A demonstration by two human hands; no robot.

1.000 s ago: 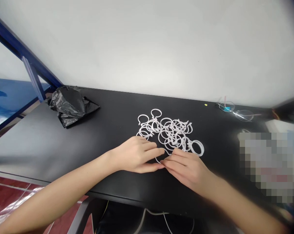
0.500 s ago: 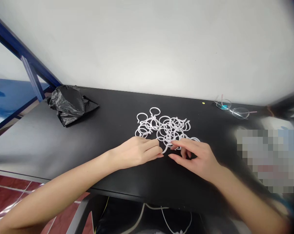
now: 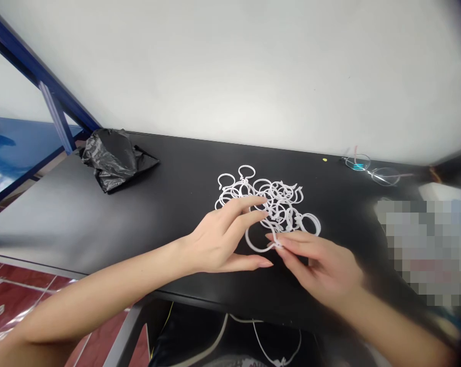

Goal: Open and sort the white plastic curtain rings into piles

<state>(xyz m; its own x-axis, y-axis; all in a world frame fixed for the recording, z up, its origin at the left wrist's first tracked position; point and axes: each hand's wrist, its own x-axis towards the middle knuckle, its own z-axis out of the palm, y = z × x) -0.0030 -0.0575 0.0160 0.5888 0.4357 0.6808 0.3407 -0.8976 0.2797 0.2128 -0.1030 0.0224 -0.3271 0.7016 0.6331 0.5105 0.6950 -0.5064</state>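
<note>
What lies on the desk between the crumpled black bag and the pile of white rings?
Head view: only bare desk between the black bag and the pile of rings.

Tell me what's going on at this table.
A person is working bare-handed at a black table. The right hand has a fingertip grip on one white plastic ring at the near edge of a tangled pile of rings. The left hand is open, its fingers spread over that ring and the pile's edge. A crumpled black plastic bag lies at the far left, and eyeglasses sit by the wall on the right.
</note>
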